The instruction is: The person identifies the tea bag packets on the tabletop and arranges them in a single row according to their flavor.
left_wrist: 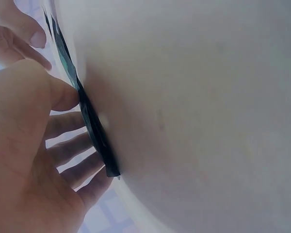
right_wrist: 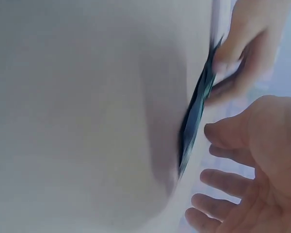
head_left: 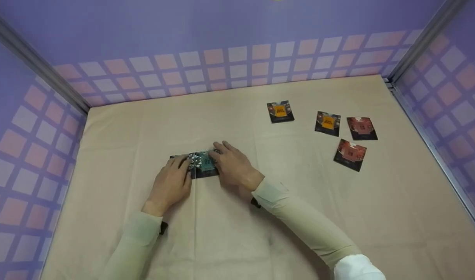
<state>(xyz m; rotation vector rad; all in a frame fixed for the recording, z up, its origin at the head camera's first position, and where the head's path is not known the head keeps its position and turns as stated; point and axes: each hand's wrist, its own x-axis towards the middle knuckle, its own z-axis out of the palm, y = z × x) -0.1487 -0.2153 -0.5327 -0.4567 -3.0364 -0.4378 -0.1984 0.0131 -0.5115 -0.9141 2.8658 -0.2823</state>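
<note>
Flat dark packets with a teal print (head_left: 207, 163) lie on the cloth, apparently two side by side; hands hide parts of them. My left hand (head_left: 170, 182) spans the left packet (head_left: 196, 173), fingers over its far side and thumb at the near edge. In the left wrist view, the left thumb (left_wrist: 63, 94) touches the packet's thin dark edge (left_wrist: 99, 138). My right hand (head_left: 235, 165) is at the right end, its fingers near the far corner. The right wrist view has the right hand's fingers (right_wrist: 223, 182) spread, with a gap between them and the packet (right_wrist: 191, 128).
To the right lie two packets with orange labels (head_left: 280, 111) (head_left: 328, 123) and two red ones (head_left: 362, 128) (head_left: 350, 154). A creased pale cloth (head_left: 299, 217) covers the table. Purple checked panels (head_left: 222, 31) stand behind and at both sides.
</note>
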